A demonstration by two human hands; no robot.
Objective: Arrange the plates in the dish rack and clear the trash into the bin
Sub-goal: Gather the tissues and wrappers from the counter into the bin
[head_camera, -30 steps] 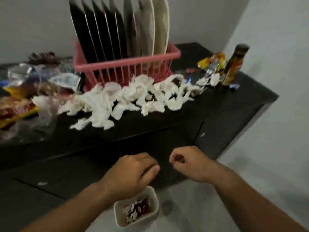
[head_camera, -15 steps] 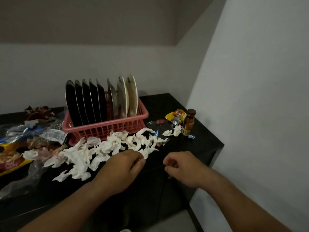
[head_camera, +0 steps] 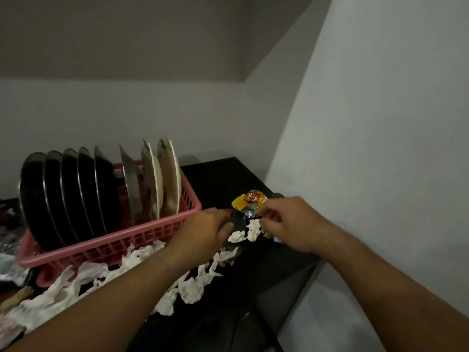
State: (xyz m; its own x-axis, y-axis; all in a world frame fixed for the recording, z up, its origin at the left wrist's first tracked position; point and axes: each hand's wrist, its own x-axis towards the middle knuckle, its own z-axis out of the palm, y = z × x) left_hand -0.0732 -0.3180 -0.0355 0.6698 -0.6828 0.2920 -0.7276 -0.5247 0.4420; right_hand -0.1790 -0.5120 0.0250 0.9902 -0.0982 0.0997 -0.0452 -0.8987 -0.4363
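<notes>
Now our hands have gone from hovering low before the cabinet up to its far right corner, so we judge the trash-clearing has begun, the plates (head_camera: 76, 196) already standing upright in the pink rack (head_camera: 142, 237). Our left hand (head_camera: 203, 232) curls over a dark wrapper (head_camera: 238, 221), though we cannot tell if it grips, while our right hand (head_camera: 289, 222) pinches at a yellow wrapper (head_camera: 250, 198). Crumpled white tissues (head_camera: 187, 288) trail along the near edge, left to right.
</notes>
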